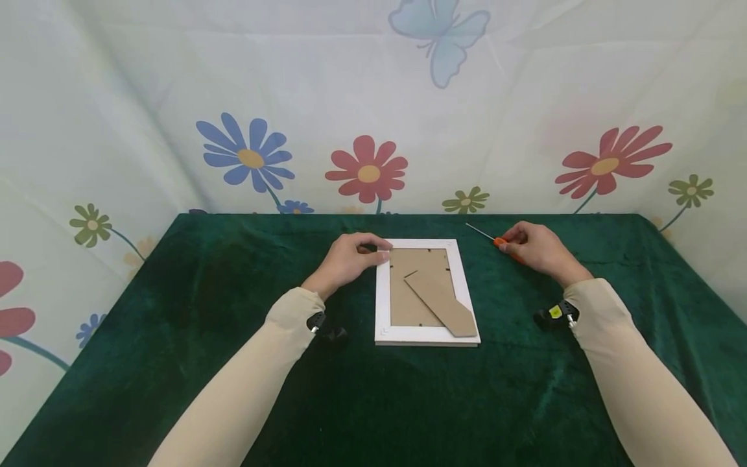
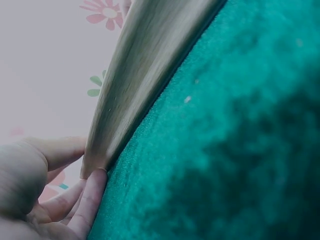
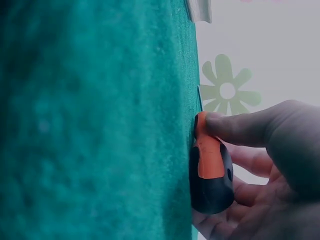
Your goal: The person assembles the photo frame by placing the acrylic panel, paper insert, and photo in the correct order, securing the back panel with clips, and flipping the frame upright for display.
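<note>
A white picture frame lies face down on the green cloth. Its brown backing board carries an angled stand leg, and small dark tabs show along the board's edges. At the frame's far left corner my left hand pinches the rim between thumb and fingers; in the left wrist view the frame's wood-toned side runs away from the fingertips. To the right of the frame, my right hand holds a screwdriver with an orange and black handle. Its thin metal shaft points up and left, apart from the frame.
Dark green velvety cloth covers the table, its far edge just beyond both hands. A white curtain printed with flowers and a butterfly hangs behind and at the sides. Each wrist wears a small black camera.
</note>
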The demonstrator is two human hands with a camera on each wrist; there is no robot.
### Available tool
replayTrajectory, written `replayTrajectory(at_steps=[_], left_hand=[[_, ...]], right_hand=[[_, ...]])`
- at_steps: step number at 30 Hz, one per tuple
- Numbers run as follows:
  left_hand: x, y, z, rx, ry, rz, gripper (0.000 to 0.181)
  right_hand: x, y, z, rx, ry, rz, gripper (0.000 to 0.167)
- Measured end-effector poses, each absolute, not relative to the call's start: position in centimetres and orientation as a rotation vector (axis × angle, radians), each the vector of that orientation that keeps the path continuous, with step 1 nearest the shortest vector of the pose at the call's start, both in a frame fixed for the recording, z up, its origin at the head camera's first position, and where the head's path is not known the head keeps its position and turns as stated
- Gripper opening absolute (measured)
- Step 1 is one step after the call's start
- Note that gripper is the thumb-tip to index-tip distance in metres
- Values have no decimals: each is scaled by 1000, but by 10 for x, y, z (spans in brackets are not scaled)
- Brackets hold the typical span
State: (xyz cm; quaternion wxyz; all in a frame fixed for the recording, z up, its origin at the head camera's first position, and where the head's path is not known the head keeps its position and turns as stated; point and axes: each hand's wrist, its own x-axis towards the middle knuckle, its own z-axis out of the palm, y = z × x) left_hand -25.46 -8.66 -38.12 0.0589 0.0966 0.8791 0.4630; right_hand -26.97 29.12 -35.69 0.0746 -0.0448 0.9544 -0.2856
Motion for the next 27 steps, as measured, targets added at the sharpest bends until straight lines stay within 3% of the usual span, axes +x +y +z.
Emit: replayTrajectory(at_steps=[14,27], left_hand=[[-251,-91,-371,257,2626,1468,49],[-247,-92,-364,229,2645,1396,54]], right_hand=[[-252,256,-335,-343,2987,-935,39],[-247,235,-349,-421,2786,-1126,43]])
